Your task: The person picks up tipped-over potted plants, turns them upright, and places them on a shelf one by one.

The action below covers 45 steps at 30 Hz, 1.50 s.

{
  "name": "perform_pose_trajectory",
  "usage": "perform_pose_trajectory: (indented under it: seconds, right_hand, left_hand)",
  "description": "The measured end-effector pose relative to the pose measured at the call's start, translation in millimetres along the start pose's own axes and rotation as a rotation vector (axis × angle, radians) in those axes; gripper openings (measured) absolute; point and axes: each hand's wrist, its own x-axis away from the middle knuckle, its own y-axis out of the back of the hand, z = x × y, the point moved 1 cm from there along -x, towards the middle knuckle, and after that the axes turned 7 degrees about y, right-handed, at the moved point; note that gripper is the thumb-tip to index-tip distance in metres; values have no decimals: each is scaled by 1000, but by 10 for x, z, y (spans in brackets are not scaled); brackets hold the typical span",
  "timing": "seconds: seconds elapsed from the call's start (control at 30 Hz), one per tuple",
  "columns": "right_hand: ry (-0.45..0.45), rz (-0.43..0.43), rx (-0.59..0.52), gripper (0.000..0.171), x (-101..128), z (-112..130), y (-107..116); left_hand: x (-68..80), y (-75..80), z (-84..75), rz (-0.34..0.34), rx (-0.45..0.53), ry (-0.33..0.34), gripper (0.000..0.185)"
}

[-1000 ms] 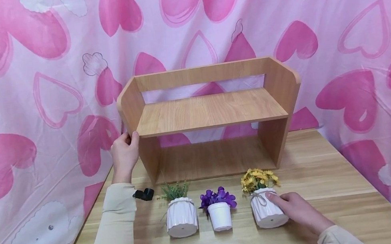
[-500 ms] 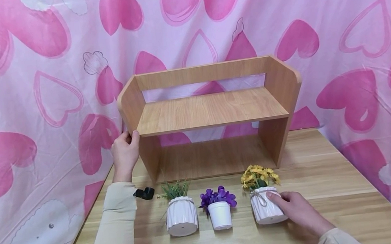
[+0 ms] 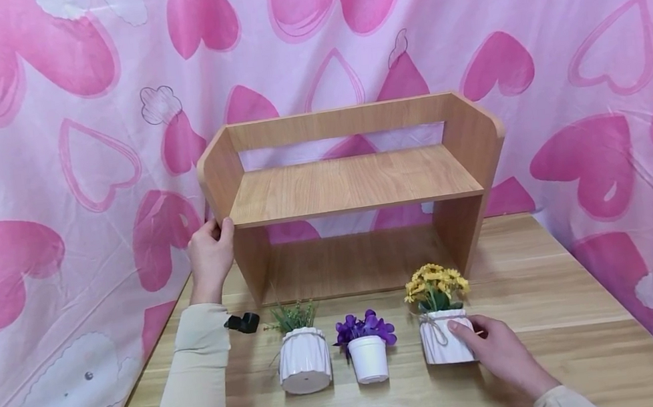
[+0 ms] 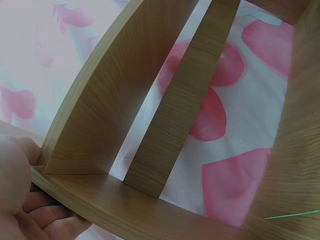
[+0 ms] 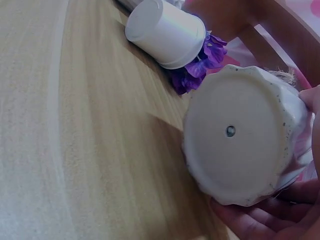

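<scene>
Behind the shelf (image 3: pixel 354 183) and out past both its ends: curtain (image 3: pixel 316 3), pink hearts on pale pink. Under the shelf: wood-grain table (image 3: pixel 555 301). Shelf itself is light wood, two tiers. Beige left sleeve (image 3: pixel 195 379) comes in at its front left. Left hand (image 3: pixel 210 252): thumb and fingers curled round the shelf's left edge, at upper-tier height. Right hand (image 3: pixel 503 348): in front of the shelf's right end, gripping the yellow-flower pot (image 3: pixel 442 341) by its right side. That pot is white, underside visible from right wrist; can't tell if it touches the table. Green-plant pot (image 3: pixel 304 360): on its side near shelf's front left, base away from shelf. Purple-flower pot (image 3: pixel 370 360): smaller, tipped likewise, in front of shelf's middle. Black wrist piece (image 3: pixel 246 323): on left cuff, near shelf's front left corner.
</scene>
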Motion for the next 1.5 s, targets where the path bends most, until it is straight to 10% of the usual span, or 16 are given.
perform_pose_trajectory:
  seconds: [1.5]
  right_hand:
    - [91, -18, -415, 81, 109, -165, -191]
  left_hand:
    - [3, -38, 18, -35, 2, -10, 46]
